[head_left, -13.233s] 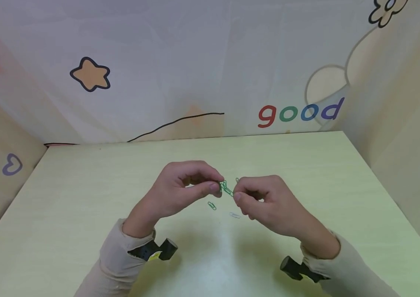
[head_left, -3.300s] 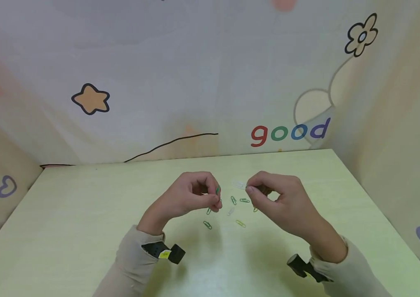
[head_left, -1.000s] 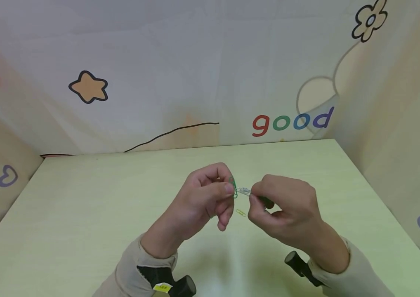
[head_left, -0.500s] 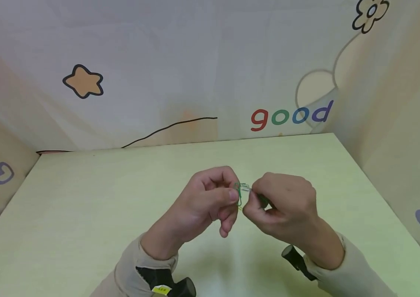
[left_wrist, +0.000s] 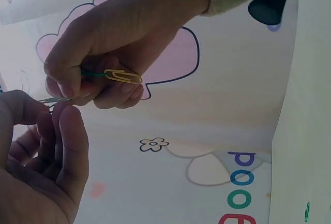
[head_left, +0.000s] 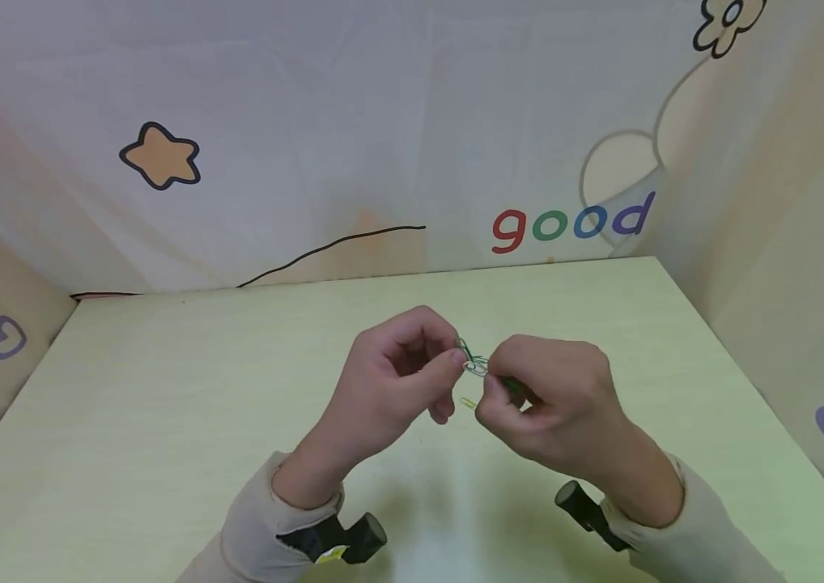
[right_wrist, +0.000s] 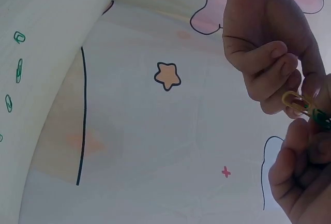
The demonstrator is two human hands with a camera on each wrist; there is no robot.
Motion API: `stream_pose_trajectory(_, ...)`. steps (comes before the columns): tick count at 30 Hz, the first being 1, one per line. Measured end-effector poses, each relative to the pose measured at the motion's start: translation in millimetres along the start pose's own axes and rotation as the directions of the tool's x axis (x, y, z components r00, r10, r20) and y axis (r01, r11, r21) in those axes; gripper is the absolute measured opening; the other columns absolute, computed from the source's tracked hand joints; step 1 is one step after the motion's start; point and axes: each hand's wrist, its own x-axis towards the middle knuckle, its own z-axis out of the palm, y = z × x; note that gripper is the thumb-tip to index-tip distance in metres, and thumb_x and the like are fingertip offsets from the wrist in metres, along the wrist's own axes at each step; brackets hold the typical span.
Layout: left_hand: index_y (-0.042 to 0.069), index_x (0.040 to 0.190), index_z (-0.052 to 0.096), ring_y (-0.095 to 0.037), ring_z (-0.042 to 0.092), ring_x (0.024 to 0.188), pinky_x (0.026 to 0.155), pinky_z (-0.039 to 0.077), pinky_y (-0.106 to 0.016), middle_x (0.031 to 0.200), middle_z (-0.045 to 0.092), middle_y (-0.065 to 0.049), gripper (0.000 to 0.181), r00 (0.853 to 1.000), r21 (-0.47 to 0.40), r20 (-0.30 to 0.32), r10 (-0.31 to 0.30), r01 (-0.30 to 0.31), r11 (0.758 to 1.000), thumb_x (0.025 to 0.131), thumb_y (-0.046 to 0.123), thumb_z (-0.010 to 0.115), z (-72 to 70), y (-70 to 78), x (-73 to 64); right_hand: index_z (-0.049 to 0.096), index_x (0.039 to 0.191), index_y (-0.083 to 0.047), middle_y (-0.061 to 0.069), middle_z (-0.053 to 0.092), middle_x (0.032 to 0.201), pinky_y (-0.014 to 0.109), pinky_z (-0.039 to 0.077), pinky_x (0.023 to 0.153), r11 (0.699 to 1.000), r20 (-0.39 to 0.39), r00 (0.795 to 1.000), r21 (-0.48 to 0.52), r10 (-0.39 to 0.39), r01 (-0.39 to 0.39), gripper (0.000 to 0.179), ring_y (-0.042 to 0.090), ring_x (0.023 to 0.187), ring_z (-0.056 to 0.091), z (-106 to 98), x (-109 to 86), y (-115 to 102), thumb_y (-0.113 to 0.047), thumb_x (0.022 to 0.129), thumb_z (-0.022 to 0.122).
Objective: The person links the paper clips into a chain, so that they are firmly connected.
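Observation:
In the head view my left hand (head_left: 390, 389) pinches a green paper clip (head_left: 465, 350) between thumb and forefinger. My right hand (head_left: 565, 401), close beside it, pinches a whitish paper clip (head_left: 476, 368) that meets the green one; whether they are linked cannot be told. More green clip shows within the right hand's curled fingers. In the left wrist view a yellow paper clip (left_wrist: 123, 76) hangs from a green clip (left_wrist: 93, 73) under the right hand. The right wrist view shows this yellow clip (right_wrist: 297, 101) and green clips (right_wrist: 320, 118) between the hands, partly hidden by fingers.
A yellow paper clip (head_left: 467, 402) lies on the pale table (head_left: 201, 405), partly behind the right hand. Several green paper clips (right_wrist: 19, 71) lie on the table in the right wrist view. A printed cloth (head_left: 310, 146) stands behind and at the sides.
About three seconds ago the hands were apart over scattered clips; now they meet. Since half a second ago the left hand has tilted and shifted slightly up, turning its green clip against the whitish one.

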Motion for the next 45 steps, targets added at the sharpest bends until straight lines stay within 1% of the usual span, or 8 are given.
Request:
stream_pose_trajectory(4, 0.004, 0.090, 0.060, -0.024, 0.058, 0.053, 0.052, 0.053, -0.034, 0.071, 0.057, -0.005, 0.002, 0.998, 0.085, 0.021, 0.065, -0.067, 0.994, 0.093, 0.005, 0.061, 0.3, -1.2, -1.0, 0.051, 0.065, -0.016, -0.008, 0.041, 0.056, 0.017, 0.025, 0.041, 0.966, 0.115, 0.975, 0.155, 0.190, -0.206, 0.024, 0.005, 0.049, 0.033, -5.5, -2.2, -2.9, 0.007, 0.071, 0.053)
stream_pose_trajectory(8, 0.006, 0.089, 0.060, -0.018, 0.056, 0.055, 0.050, 0.047, -0.030, 0.068, 0.057, -0.001, 0.006, 0.984, 0.163, 0.051, 0.169, -0.175, 0.971, 0.091, 0.000, 0.060, -1.1, -3.1, -0.8, 0.051, 0.064, -0.016, -0.006, 0.042, 0.054, 0.025, 0.024, 0.037, 0.860, 0.241, 0.900, 0.285, 0.363, -0.424, 0.030, 0.008, 0.046, 0.035, -12.6, -3.2, -6.2, 0.013, 0.070, 0.051)
stream_pose_trajectory(19, 0.006, 0.087, 0.062, -0.010, 0.053, 0.059, 0.052, 0.051, -0.027, 0.072, 0.058, 0.000, 0.012, 0.939, 0.300, 0.091, 0.330, -0.342, 0.891, 0.087, -0.006, 0.061, -1.4, -9.9, 1.1, 0.052, 0.064, -0.018, -0.005, 0.044, 0.053, 0.026, 0.027, 0.036, 0.737, 0.360, 0.791, 0.308, 0.495, -0.602, 0.031, 0.013, 0.044, 0.039, -18.1, 0.3, -11.8, 0.011, 0.076, 0.049)
stream_pose_trajectory(22, 0.006, 0.087, 0.061, -0.009, 0.053, 0.059, 0.054, 0.051, -0.022, 0.071, 0.056, 0.000, 0.015, 0.895, 0.388, 0.105, 0.433, -0.438, 0.811, 0.084, -0.009, 0.060, 0.4, -13.0, 1.3, 0.053, 0.065, -0.018, -0.003, 0.044, 0.053, 0.027, 0.031, 0.036, 0.674, 0.383, 0.744, 0.325, 0.547, -0.663, 0.031, 0.016, 0.043, 0.042, -16.4, 0.8, -14.4, 0.008, 0.079, 0.049)
stream_pose_trajectory(28, 0.006, 0.085, 0.058, -0.007, 0.052, 0.058, 0.058, 0.050, -0.014, 0.070, 0.051, 0.000, 0.016, 0.785, 0.570, 0.118, 0.609, -0.556, 0.606, 0.081, -0.010, 0.058, 5.0, -17.9, 3.0, 0.054, 0.068, -0.013, 0.003, 0.047, 0.050, 0.032, 0.038, 0.040, 0.578, 0.412, 0.709, 0.409, 0.573, -0.706, 0.028, 0.022, 0.042, 0.050, -10.7, 0.9, -17.0, 0.005, 0.088, 0.050)
stream_pose_trajectory(35, 0.008, 0.081, 0.055, -0.007, 0.053, 0.056, 0.051, 0.044, -0.013, 0.065, 0.049, 0.001, 0.014, 0.731, 0.700, 0.180, 0.658, -0.565, 0.436, 0.082, -0.006, 0.055, 6.3, -17.8, 5.5, 0.056, 0.068, -0.010, 0.009, 0.047, 0.054, 0.035, 0.045, 0.044, 0.475, 0.432, 0.675, 0.488, 0.598, -0.732, 0.026, 0.025, 0.041, 0.047, -8.7, 1.7, -16.5, 0.003, 0.089, 0.049)
stream_pose_trajectory(39, 0.008, 0.081, 0.057, -0.007, 0.051, 0.058, 0.052, 0.044, -0.013, 0.066, 0.050, 0.002, 0.015, 0.762, 0.674, 0.222, 0.608, -0.571, 0.469, 0.080, -0.008, 0.055, 5.5, -18.3, 7.2, 0.058, 0.070, -0.008, 0.010, 0.046, 0.057, 0.034, 0.045, 0.040, 0.454, 0.418, 0.693, 0.538, 0.587, -0.710, 0.025, 0.025, 0.042, 0.044, -9.3, 1.6, -15.2, 0.006, 0.088, 0.047)
stream_pose_trajectory(45, 0.006, 0.081, 0.059, -0.007, 0.053, 0.061, 0.059, 0.049, -0.015, 0.071, 0.055, 0.001, 0.016, 0.795, 0.617, 0.226, 0.563, -0.564, 0.549, 0.078, -0.010, 0.057, 1.3, -18.2, 8.0, 0.058, 0.071, -0.009, 0.008, 0.047, 0.055, 0.035, 0.046, 0.045, 0.505, 0.366, 0.723, 0.533, 0.586, -0.680, 0.025, 0.025, 0.041, 0.048, -10.9, 1.9, -16.5, 0.008, 0.086, 0.047)
